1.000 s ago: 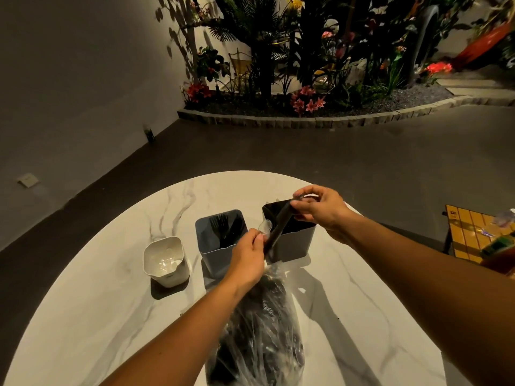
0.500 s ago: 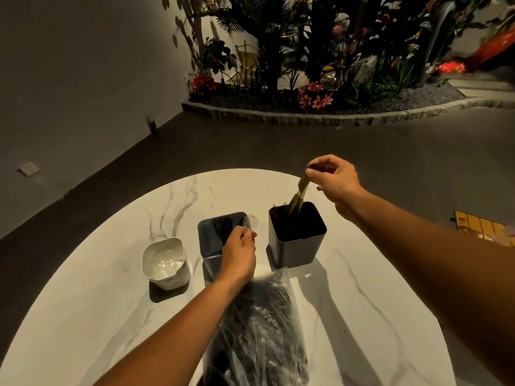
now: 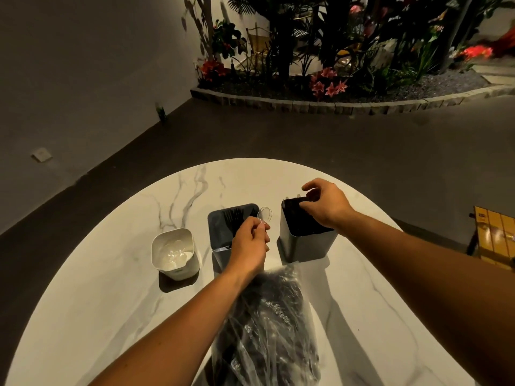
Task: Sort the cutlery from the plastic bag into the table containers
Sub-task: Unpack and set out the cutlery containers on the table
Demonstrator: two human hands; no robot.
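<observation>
A clear plastic bag full of dark cutlery lies on the marble table between my forearms. My left hand pinches a clear plastic spoon above the middle grey container, which holds black forks. At the left, a small white container holds clear spoons. My right hand hovers at the mouth of the dark right container, thumb and forefinger apart. Dark cutlery tips stick up at that container's far rim.
A yellow box stands off the table's right edge. Dark floor surrounds the table, with a stone-edged planter bed of plants and pink flowers beyond. A grey wall runs along the left.
My right hand carried a brownish cutlery piece from the bag to the right container, lowered it in and came down to the rim. My left hand kept hold of the clear spoon.
</observation>
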